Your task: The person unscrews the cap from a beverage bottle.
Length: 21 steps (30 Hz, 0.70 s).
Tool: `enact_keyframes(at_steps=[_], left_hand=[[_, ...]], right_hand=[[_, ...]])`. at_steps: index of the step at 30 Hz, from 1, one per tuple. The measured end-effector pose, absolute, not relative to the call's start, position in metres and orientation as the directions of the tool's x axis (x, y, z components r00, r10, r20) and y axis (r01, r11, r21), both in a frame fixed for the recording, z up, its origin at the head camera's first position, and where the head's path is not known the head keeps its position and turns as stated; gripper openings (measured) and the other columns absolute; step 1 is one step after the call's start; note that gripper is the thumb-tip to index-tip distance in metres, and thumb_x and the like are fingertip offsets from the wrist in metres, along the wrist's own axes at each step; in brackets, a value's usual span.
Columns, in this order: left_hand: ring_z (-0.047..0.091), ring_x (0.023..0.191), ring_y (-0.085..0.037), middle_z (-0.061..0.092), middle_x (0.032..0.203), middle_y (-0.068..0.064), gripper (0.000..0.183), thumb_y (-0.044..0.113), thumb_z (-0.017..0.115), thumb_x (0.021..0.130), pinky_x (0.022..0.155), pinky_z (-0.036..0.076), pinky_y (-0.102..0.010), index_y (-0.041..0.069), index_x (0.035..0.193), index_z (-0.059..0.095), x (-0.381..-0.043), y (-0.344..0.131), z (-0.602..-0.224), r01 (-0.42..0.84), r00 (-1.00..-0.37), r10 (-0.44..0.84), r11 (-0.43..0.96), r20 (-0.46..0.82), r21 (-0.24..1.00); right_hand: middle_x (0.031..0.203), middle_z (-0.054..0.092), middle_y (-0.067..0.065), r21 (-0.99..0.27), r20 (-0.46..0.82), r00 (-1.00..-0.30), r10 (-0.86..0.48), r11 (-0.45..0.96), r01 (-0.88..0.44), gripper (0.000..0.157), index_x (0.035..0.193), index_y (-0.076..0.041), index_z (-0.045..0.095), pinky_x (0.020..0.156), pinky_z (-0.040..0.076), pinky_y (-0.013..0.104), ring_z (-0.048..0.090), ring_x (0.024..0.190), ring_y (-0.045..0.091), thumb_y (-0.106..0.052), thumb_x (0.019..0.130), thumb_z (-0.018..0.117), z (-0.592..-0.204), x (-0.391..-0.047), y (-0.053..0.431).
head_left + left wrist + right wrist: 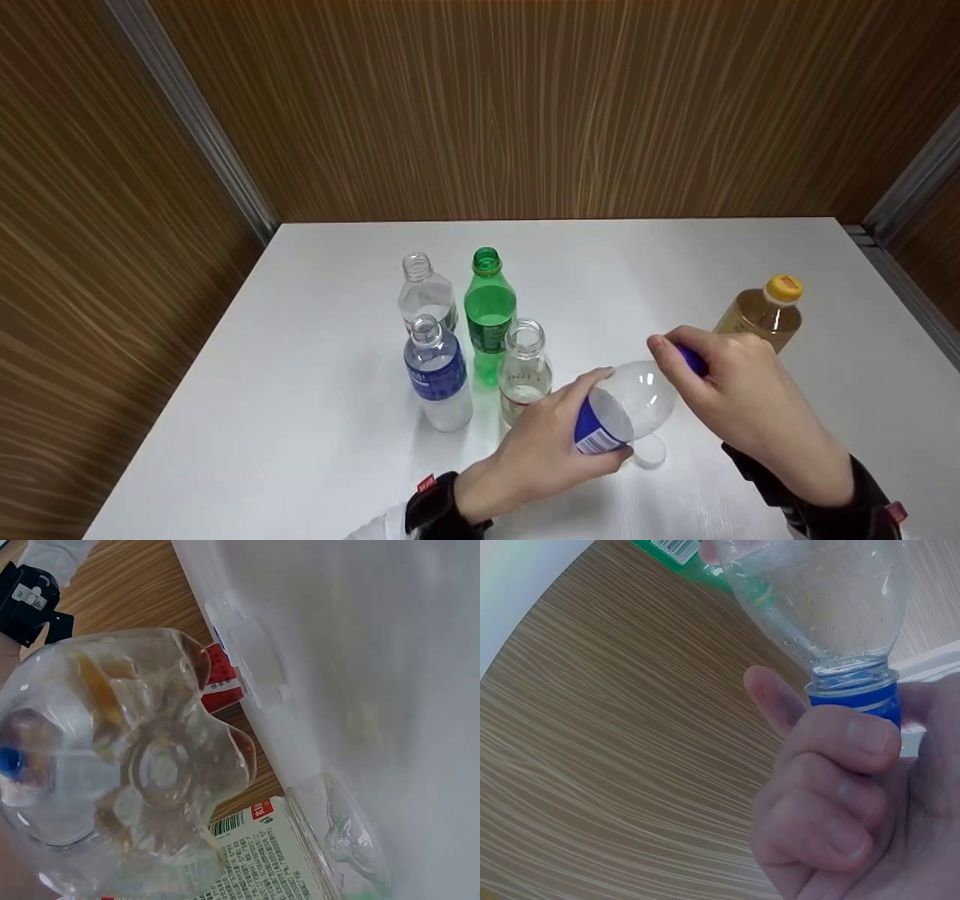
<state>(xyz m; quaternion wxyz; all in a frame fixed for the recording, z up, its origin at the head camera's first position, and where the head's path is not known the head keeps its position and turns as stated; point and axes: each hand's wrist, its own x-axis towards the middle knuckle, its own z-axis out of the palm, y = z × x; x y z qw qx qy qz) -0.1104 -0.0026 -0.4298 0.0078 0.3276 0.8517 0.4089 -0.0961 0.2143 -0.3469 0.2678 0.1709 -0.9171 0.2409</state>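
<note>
My left hand (540,442) grips a clear plastic bottle (643,399) round its blue label, with the bottle tilted so its neck points up and right. The fingers of my right hand (739,390) curl round the blue cap (692,361) at its top. Seen closely in the right wrist view, the cap (855,699) sits on the bottle's neck between thumb and fingers. The lobed bottle base (161,765) fills much of the left wrist view. A round white cap (649,451) lies on the table just below the held bottle.
Left of my hands stand several uncapped bottles: a green one (490,307), a clear one (427,296), a blue-labelled one (437,375) and a wide-mouthed clear one (525,375). A yellow-capped bottle (757,315) stands behind my right hand. Wood-grain panels (525,112) border the white table (300,337).
</note>
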Motion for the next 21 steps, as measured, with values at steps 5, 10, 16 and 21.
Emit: enact_keyframes(at_steps=[5, 10, 16, 21], left_hand=[[0.068, 0.108, -0.003, 0.074, 0.128, -0.003, 0.079, 0.04, 0.084, 0.086, 0.089, 0.055, -0.015, 0.021, 0.154, 0.047, -0.1107, -0.0033, -0.4278, 0.535, -0.786, 0.575, 0.452, 0.225, 0.714], [0.065, 0.111, -0.001, 0.072, 0.131, 0.0, 0.081, 0.04, 0.083, 0.087, 0.094, 0.054, -0.017, 0.025, 0.156, 0.044, -0.1114, -0.0058, -0.4238, 0.481, -0.78, 0.603, 0.405, 0.169, 0.777], [0.064, 0.112, 0.003, 0.071, 0.133, 0.001, 0.081, 0.04, 0.083, 0.088, 0.097, 0.054, -0.016, 0.027, 0.157, 0.044, -0.1133, -0.0086, -0.4213, 0.425, -0.754, 0.645, 0.331, 0.126, 0.843], [0.064, 0.113, 0.002, 0.071, 0.134, 0.0, 0.08, 0.04, 0.083, 0.088, 0.098, 0.054, -0.016, 0.027, 0.157, 0.044, -0.1135, -0.0092, -0.4211, 0.425, -0.743, 0.657, 0.314, 0.129, 0.849]], right_hand=[[0.063, 0.066, -0.009, -0.331, 0.599, -0.77, -0.218, 0.809, -0.486, 0.012, 0.083, -0.013, 0.077, 0.047, 0.034, 0.013, 0.039, 0.054, -0.007, -0.007, 0.092, 0.072, -0.3476, -0.0983, 0.2149], [0.076, 0.077, -0.002, -0.322, 0.641, -0.716, -0.278, 0.749, -0.579, 0.014, 0.091, -0.01, 0.079, 0.056, 0.043, 0.012, 0.053, 0.062, -0.005, 0.0, 0.09, 0.069, -0.3465, -0.1, 0.2175], [0.086, 0.079, 0.0, -0.292, 0.701, -0.619, -0.353, 0.65, -0.701, 0.023, 0.099, -0.01, 0.079, 0.067, 0.05, 0.014, 0.064, 0.073, 0.002, 0.005, 0.087, 0.066, -0.3487, -0.1046, 0.2225], [0.083, 0.077, -0.003, -0.267, 0.732, -0.575, -0.366, 0.623, -0.736, 0.025, 0.1, -0.013, 0.079, 0.069, 0.049, 0.017, 0.061, 0.072, 0.002, 0.004, 0.087, 0.065, -0.3501, -0.1067, 0.2236]])
